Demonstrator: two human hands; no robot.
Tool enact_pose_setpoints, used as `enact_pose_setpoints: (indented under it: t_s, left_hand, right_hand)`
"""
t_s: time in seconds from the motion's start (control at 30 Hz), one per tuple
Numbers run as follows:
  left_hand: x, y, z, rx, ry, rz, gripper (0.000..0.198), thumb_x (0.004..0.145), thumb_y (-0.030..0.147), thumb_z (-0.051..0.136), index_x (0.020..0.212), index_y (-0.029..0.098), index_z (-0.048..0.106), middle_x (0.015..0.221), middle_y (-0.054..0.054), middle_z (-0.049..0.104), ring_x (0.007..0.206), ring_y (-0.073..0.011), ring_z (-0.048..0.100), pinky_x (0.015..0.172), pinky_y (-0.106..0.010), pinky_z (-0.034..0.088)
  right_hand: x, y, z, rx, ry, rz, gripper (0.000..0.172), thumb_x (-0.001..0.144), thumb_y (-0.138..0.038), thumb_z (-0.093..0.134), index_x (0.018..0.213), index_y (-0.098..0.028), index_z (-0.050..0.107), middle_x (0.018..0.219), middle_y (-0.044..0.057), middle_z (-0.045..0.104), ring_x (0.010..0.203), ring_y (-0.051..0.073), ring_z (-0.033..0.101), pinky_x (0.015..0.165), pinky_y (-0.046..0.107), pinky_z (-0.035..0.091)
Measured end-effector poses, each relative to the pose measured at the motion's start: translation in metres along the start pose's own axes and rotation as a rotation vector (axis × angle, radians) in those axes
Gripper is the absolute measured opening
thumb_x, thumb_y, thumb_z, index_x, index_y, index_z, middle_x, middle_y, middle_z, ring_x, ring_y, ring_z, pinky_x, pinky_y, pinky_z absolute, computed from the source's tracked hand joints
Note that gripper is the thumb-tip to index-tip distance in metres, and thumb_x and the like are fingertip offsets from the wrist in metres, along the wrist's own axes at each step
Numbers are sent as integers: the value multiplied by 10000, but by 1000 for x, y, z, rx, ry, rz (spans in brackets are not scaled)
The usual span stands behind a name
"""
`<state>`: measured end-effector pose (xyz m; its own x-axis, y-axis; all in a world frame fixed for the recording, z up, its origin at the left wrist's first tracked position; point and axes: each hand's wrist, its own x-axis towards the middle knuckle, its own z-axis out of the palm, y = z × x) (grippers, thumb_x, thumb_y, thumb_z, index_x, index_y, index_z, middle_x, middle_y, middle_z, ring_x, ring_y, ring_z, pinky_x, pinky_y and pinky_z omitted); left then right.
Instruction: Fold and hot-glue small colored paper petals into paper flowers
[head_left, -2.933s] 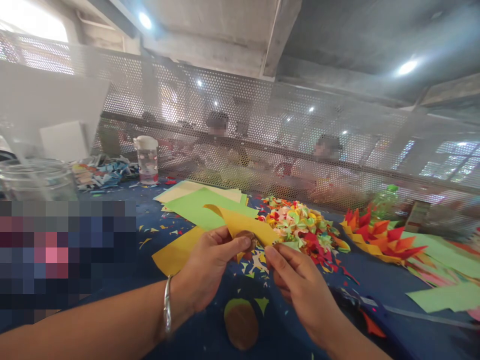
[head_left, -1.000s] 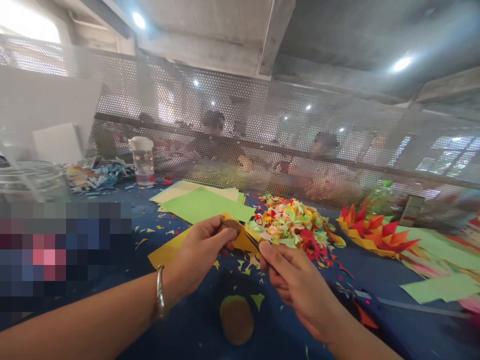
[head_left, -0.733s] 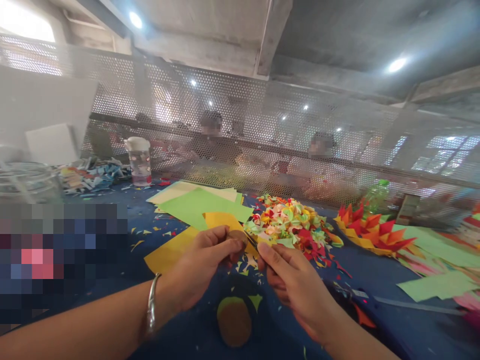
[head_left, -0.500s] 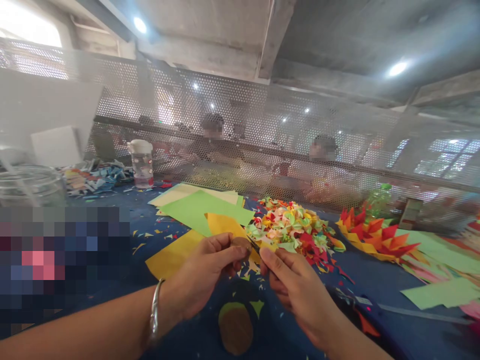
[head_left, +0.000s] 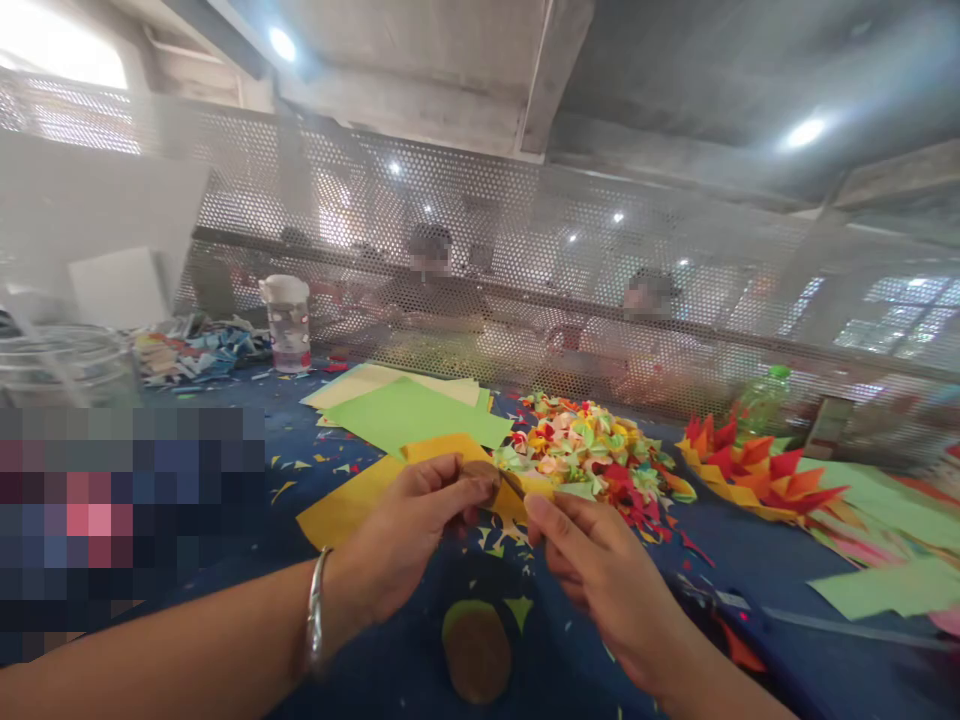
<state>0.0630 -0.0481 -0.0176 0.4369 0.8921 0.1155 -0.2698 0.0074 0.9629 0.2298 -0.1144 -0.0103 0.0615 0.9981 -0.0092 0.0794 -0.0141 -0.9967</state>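
My left hand [head_left: 405, 540] is closed, pinching a yellow paper sheet [head_left: 345, 505] together with a small brown disc [head_left: 480, 472] held against its upper edge. My right hand [head_left: 600, 570] is closed just right of it, fingers wrapped round a thin dark tool [head_left: 514, 484] whose tip touches the paper beside the disc. Most of the tool is hidden in the hand. Both hands hover over a dark blue table [head_left: 225, 470]. A silver bangle [head_left: 315, 610] sits on my left wrist.
A second brown disc [head_left: 476, 655] lies on the table below my hands. Green sheets [head_left: 405, 410], a heap of small folded paper pieces [head_left: 592, 450] and a red-orange spiky paper piece [head_left: 757, 470] lie beyond. A bottle [head_left: 289, 322] stands far left. People sit behind a perforated screen [head_left: 525, 250].
The free end of the yellow sheet has dropped from standing curled up to lying lower. My hands have stayed together at the disc, with small shifts.
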Motion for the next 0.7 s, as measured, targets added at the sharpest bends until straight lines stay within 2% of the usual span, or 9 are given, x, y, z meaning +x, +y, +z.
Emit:
enact_pose_setpoints:
  t_s: [0.13,0.33,0.57,0.7]
  left_hand:
    - [7,4,-8,98,61,44,181,753,327,696,764,153,647,640,27,535,550,-80,405,526,-223,295]
    - [10,6,-14,334,-24,98,126,769,291,643,777,166,660,667,15,574,560,-97,402,522,-241,286]
    - [5,9,-7,75,23,22,147,736,299,721,757,158,684,712,2,590,597,-96,435,575,-229,335]
    - [1,7,-4,7,-7,-10,180,737,325,752,779,156,704,749,-13,628,622,-100,457,586,-233,330]
  right_hand:
    - [0,-3,-2,29,-11,-16,460,825,-613,613,682,-187,518,473,-126,224,427,51,106,399,235,66]
    - [-1,-5,-4,58,-27,-1,443,838,-603,606,705,-188,531,478,-119,244,427,52,113,401,242,63]
    - [-1,-6,-5,-3,-44,24,433,861,-569,597,673,-187,520,464,-115,245,410,47,135,399,244,64]
    - [1,-5,-4,-13,-34,25,425,861,-563,594,671,-191,517,463,-114,249,409,51,142,396,243,69]
